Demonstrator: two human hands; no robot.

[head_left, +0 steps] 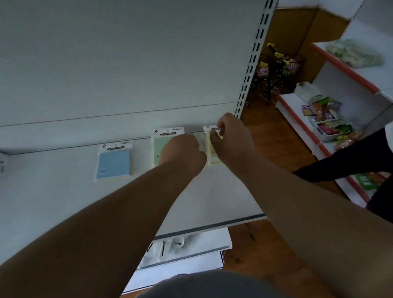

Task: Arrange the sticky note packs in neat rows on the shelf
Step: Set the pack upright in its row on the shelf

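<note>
three packs lie flat in one row along the back of the shelf (56, 203), headers toward the back wall (116, 61), long axes running front to back. the blue pack (113, 162) sits apart on the left, squarely placed as far as can be seen. the green pack (162, 148) is next, half covered by the left hand (183, 154), whose fingers curl down over the pack's right side; they look to be gripping or pressing its edge, though the contact itself is hidden. the yellow pack (212, 147) lies just beside the green one, nearest the slotted upright (250, 65). the right hand (233, 142) is over it, thumb and forefinger pinching its top header, the rest of the hand covering its right half.

so both hands are right at the two rightmost packs, one each, knuckles almost touching in the narrow gap between them. the relation that matters is that gap against the wider one between blue and green: the row looks uneven. i judge the next move is a small sideways slide to even the gaps, with headers kept level along the back. the blue pack lies left of both hands, nearer the left one.
</note>
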